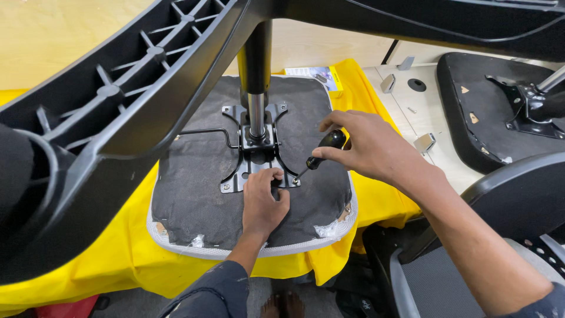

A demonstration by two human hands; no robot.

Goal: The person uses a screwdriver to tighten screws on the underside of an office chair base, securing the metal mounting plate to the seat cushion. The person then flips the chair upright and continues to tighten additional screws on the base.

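R hand grips screwdriver; L hand curled on plate. Yellow-edged booklet behind seat.

Mounting plate atop upturned seat

Pale wooden floor, yellow cloth over a table, even light

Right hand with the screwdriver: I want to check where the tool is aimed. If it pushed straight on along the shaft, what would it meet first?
The right hand angles the screwdriver down-left; its tip looks to meet the metal mounting plate at its near right corner, beside the left hand fingers. Depth is unclear, so the tip may already touch.
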